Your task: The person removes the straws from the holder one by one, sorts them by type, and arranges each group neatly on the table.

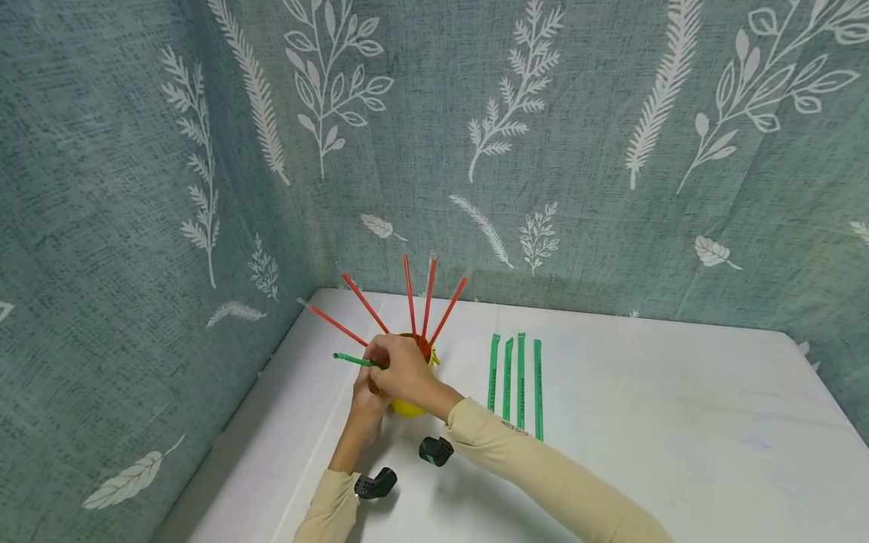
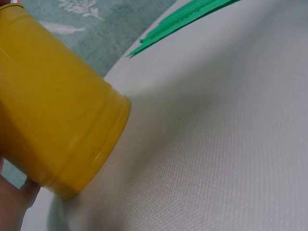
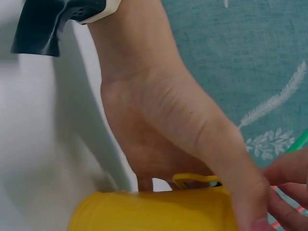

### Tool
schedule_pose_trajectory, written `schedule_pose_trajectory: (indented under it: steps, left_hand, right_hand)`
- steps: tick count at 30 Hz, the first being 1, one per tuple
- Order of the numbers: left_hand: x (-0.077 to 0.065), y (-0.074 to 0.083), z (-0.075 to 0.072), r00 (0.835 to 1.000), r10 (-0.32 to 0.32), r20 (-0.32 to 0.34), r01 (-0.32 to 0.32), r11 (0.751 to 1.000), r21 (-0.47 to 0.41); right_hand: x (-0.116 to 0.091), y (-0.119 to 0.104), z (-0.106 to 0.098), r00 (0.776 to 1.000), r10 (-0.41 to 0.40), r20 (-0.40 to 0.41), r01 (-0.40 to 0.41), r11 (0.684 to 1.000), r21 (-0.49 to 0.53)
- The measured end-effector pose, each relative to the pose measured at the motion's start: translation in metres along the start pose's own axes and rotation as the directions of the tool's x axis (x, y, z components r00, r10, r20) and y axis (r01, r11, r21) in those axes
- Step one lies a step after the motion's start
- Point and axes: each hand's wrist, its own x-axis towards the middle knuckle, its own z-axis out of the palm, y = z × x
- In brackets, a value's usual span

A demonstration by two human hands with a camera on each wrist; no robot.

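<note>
In the head view, my left hand [image 1: 366, 403] grips the near left side of a small yellow bucket [image 1: 409, 409]. The right wrist view shows the thumb of that left hand [image 3: 168, 110] by the rim of the bucket [image 3: 154, 211]. My right hand [image 1: 410, 373] reaches across the bucket's top and pinches a thin green-wrapped straw [image 1: 351, 359] that points out to the left. Its lower end is hidden by the fingers. Several red straws [image 1: 366, 302] with clear ends fan out of the bucket. Close up in the left wrist view, the bucket [image 2: 62, 101] leans over.
Several green-wrapped straws [image 1: 521, 377] with dark print lie side by side on the white table [image 1: 665, 422], right of the bucket. A patterned grey-green cloth [image 1: 421, 166] hangs behind and to the left. Black wrist cameras [image 1: 436, 451] sit close to the bucket.
</note>
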Motion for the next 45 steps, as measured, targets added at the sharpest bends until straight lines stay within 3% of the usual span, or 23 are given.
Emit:
schedule_pose_trajectory:
  steps: [7,13,24,36,45]
  left_hand:
    - [0.001,0.000,0.003,1.000,0.013,-0.002,-0.013,1.000,0.011]
    - [0.000,0.000,0.001,0.999,0.053,-0.011,-0.053,0.997,0.055]
    - [0.003,0.003,0.001,0.999,-0.039,0.001,0.038,0.991,0.128]
    - [0.001,0.003,0.005,1.000,-0.007,-0.011,0.008,0.993,0.119]
    - [0.000,0.008,0.008,1.000,-0.023,-0.019,0.025,0.992,0.125]
  right_hand:
    - [-0.003,0.006,-0.001,0.999,-0.027,-0.035,0.027,1.000,-0.007]
    - [-0.005,0.005,-0.007,0.990,-0.096,-0.103,0.100,0.995,0.031]
    - [-0.009,0.004,-0.026,0.952,-0.132,-0.277,0.176,0.974,0.140]
    - [-0.011,-0.011,-0.049,0.904,-0.213,-0.370,0.301,0.933,0.199]
    - [-0.021,-0.032,-0.073,0.886,-0.219,-0.409,0.316,0.930,0.186]
